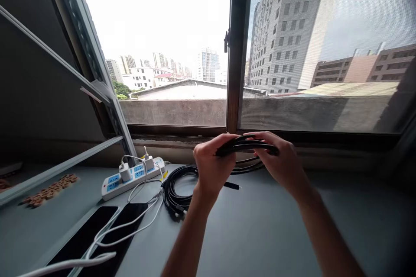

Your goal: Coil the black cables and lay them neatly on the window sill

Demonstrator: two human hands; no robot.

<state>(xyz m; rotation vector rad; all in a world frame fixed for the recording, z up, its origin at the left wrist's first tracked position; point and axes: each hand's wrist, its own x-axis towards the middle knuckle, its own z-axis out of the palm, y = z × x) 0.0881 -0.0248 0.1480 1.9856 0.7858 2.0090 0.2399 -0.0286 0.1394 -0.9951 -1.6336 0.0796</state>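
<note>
Black cable coil [246,145], held up over the desk [260,233]: left to right, I have the power strip [134,176], a second black coil [168,188], my left hand [216,158] wrapped around the strands, and my right hand [276,151] apparently pinching their far side. I judge it light, springy, slightly slick; grip all strands together.

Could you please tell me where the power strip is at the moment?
In the head view, the power strip lies on the table left of centre, near the window, with the black cable coil between it and the left hand.
</note>
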